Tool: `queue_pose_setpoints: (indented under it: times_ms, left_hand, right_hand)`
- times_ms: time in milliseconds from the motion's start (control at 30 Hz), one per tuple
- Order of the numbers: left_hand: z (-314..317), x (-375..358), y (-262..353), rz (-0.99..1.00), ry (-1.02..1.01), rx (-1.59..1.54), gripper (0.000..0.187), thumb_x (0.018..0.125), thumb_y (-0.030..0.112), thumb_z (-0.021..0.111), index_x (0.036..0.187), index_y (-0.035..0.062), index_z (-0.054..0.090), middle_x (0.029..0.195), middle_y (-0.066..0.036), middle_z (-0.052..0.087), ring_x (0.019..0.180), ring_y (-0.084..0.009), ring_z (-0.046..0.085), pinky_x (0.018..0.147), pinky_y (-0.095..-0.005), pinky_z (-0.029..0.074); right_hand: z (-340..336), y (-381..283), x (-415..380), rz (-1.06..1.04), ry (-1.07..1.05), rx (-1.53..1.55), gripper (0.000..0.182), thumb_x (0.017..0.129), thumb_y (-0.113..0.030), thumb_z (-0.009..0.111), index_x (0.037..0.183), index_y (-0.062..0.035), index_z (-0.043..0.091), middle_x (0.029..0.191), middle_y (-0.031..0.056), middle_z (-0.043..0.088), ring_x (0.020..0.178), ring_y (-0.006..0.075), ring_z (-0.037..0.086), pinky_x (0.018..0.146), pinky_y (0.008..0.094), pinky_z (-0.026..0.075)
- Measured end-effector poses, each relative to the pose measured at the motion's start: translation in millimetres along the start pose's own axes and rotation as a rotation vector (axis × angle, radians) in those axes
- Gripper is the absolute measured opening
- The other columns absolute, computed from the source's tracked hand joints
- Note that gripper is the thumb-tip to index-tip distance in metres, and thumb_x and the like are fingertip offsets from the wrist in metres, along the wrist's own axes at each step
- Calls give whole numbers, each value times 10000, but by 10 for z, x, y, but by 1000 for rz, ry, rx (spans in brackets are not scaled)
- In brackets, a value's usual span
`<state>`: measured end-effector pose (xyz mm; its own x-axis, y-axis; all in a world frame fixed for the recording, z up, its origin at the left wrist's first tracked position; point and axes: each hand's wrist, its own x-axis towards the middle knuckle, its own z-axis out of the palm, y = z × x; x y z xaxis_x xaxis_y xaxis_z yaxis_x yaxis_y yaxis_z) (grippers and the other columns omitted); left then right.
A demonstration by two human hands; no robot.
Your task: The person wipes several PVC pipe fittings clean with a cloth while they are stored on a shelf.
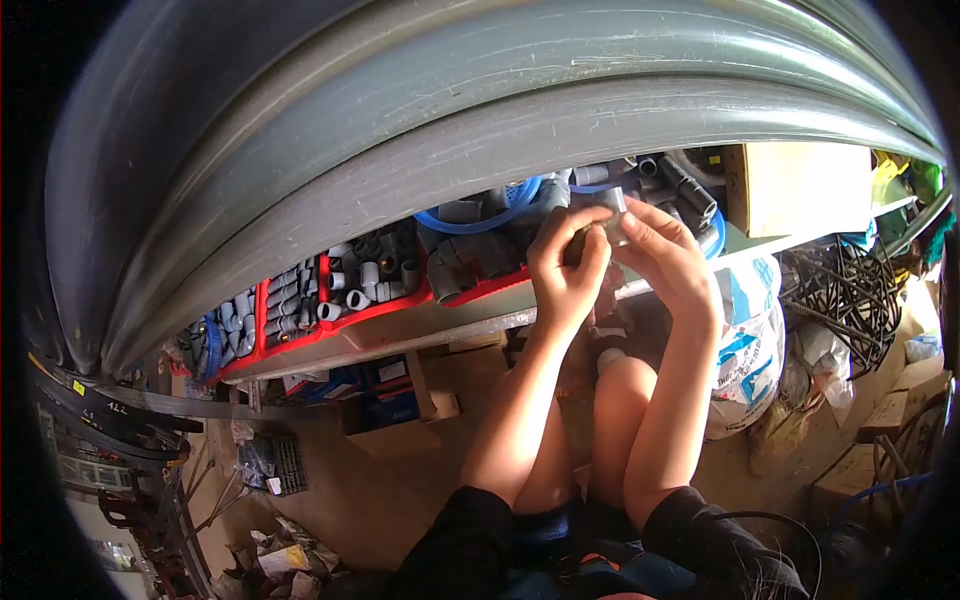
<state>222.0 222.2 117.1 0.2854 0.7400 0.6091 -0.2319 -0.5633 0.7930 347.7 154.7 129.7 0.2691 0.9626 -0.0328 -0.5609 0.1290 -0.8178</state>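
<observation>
Overhead pipes (pixel 480 150): big gray lengths, scratched, curving across the whole top of the view from the left side to the right.
Black coil (pixel 115 425): far left, white marking on it.
Blue basket (pixel 212 345): end of the shelf, beside the trays, gray fittings next to it.
Black crate (pixel 288 465): on the floor, below the shelf.
Red trays (pixel 290 343): in a row on the shelf, filled with gray pipe fittings; some lie end-on.
Carton (pixel 400 438): under the shelf, open, blue packs inside.
Left hand (pixel 568 255): raised, fingers curled, tips up against the gray fitting — can't tell if it's actually gripping.
Gray fitting (pixel 615 210): between the two hands, above the shelf's front edge; blurred and partly covered, so its exact type is unclear.
Right hand (pixel 665 250): grasping the fitting between thumb and fingers.
White bag (pixel 745 350): just right of the right forearm, blue print, bulging.
Cardboard box (pixel 800 190): on the shelf, right of the loose fittings — sunlit.
Black tubing (pixel 845 300): tangled heap, far right.
</observation>
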Motion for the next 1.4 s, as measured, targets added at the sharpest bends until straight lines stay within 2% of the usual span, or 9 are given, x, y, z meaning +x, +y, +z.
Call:
queue_pose_setpoints:
  times_ms: [100, 267, 467, 633, 733, 900, 1033, 1233, 1400]
  left_hand:
    - [77, 82, -21, 123, 187, 11, 150, 824, -7, 572, 947, 16, 655, 754, -38, 552, 659, -106, 503, 602, -238, 404]
    - [-22, 43, -31, 106, -99, 29, 139, 743, -50, 574, 843, 18, 641, 722, -36, 537, 609, -117, 468, 548, -240, 372]
    - [62, 11, -32, 41, 58, 55, 172, 891, 37, 550, 1040, 0, 630, 928, -58, 618, 815, -105, 563, 734, -223, 451]
    - [48, 9, -6, 51, -43, 31, 123, 848, 10, 556, 941, -2, 635, 742, -8, 513, 651, -72, 461, 589, -209, 372]
    - [29, 33, -30, 158, -80, 63, 123, 846, 6, 552, 936, -3, 636, 737, -3, 503, 642, -63, 451, 584, -203, 365]
    - [78, 9, 8, 18, 84, 75, 159, 913, 84, 568, 1036, 12, 637, 807, 7, 548, 690, -38, 491, 590, -189, 406]
    - [32, 19, 13, 86, -94, 102, 124, 853, 25, 588, 962, 9, 645, 771, -18, 544, 649, -67, 482, 579, -207, 390]
    - [102, 12, 20, 196, -28, 104, 158, 772, -18, 599, 918, 18, 649, 718, -53, 530, 600, -140, 489, 546, -251, 394]
    - [124, 17, -28, 41, 85, 43, 161, 847, 29, 599, 1001, 8, 639, 784, -38, 566, 655, -95, 502, 579, -224, 403]
  right_hand:
    - [-8, -12, -3, 33, -51, -73, 339, 872, -173, 644, 1173, -23, 597, 1034, 47, 656, 933, 117, 617, 828, 269, 508]
    - [44, -2, 4, -23, 54, 22, 328, 900, -156, 600, 1191, -6, 577, 1029, 65, 649, 892, 113, 621, 848, 283, 511]
    - [-34, -29, -14, 24, -62, 26, 325, 912, -158, 578, 1199, -6, 568, 1025, 66, 646, 847, 112, 629, 804, 267, 525]
    - [28, -14, -29, -12, 49, -18, 330, 910, -219, 592, 1170, -17, 585, 992, 55, 654, 835, 113, 633, 794, 271, 526]
    - [-33, -2, 4, -6, 60, 8, 317, 912, -232, 592, 1145, -17, 602, 987, 54, 657, 841, 111, 629, 796, 274, 523]
    - [-42, -19, -22, 2, -6, -63, 303, 914, -232, 590, 1118, -11, 624, 987, 64, 659, 846, 117, 626, 801, 276, 518]
    - [-17, 2, -14, -20, 68, -28, 301, 913, -219, 592, 1124, -6, 620, 971, 65, 663, 823, 118, 624, 778, 276, 529]
    - [-54, -34, -16, 11, 72, -70, 295, 896, -226, 619, 1085, 0, 631, 958, 62, 662, 774, 112, 627, 739, 273, 543]
    - [-18, -59, -38, 35, 1, -127, 314, 886, -235, 633, 1086, 7, 631, 960, 71, 661, 787, 111, 628, 769, 256, 536]
